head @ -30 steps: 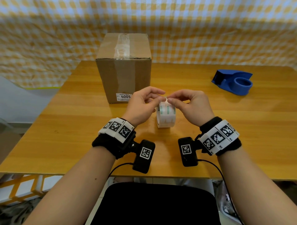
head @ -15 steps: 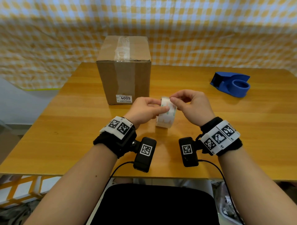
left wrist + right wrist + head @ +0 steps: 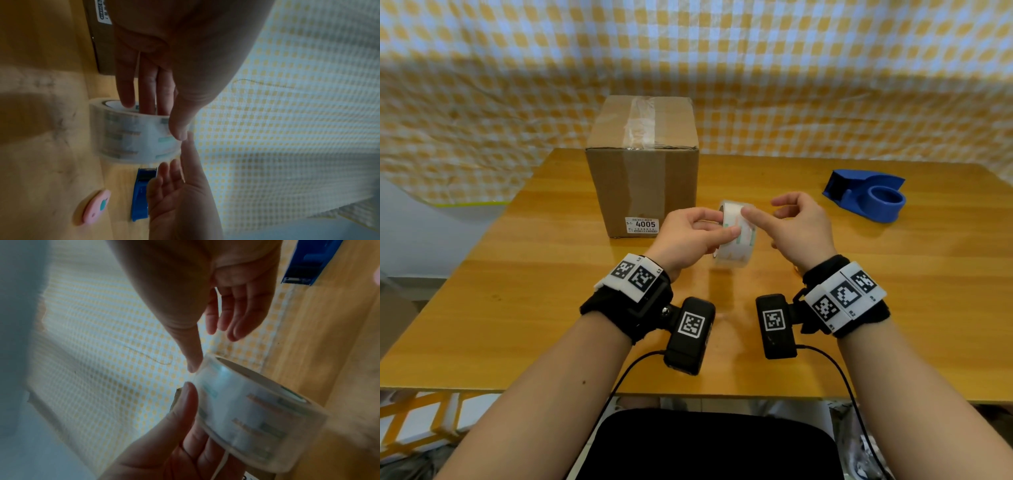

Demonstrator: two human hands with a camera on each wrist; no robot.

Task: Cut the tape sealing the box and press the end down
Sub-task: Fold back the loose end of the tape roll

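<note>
A clear tape roll (image 3: 736, 236) with a white core is held tilted, low over the wooden table (image 3: 524, 291). My left hand (image 3: 709, 229) grips it, fingers inside the core (image 3: 144, 100) and thumb on the outer face. My right hand (image 3: 767, 219) is beside it with one straight fingertip (image 3: 748, 214) touching the roll's surface; its other fingers (image 3: 232, 318) hang relaxed and hold nothing. The cardboard box (image 3: 643, 171) stands behind the hands, with a strip of clear tape (image 3: 642, 120) along its top and a white label reading 4005 (image 3: 642, 225).
A blue tape dispenser (image 3: 866, 198) with a toothed edge (image 3: 148, 169) sits at the right rear of the table. A small pink round object (image 3: 95, 207) lies on the table near it. A yellow checked cloth (image 3: 791, 85) hangs behind the table.
My right hand has stopped pinching at the top of the roll and spread, leaving one fingertip on it. My left hand has taken the roll and tilted it.
</note>
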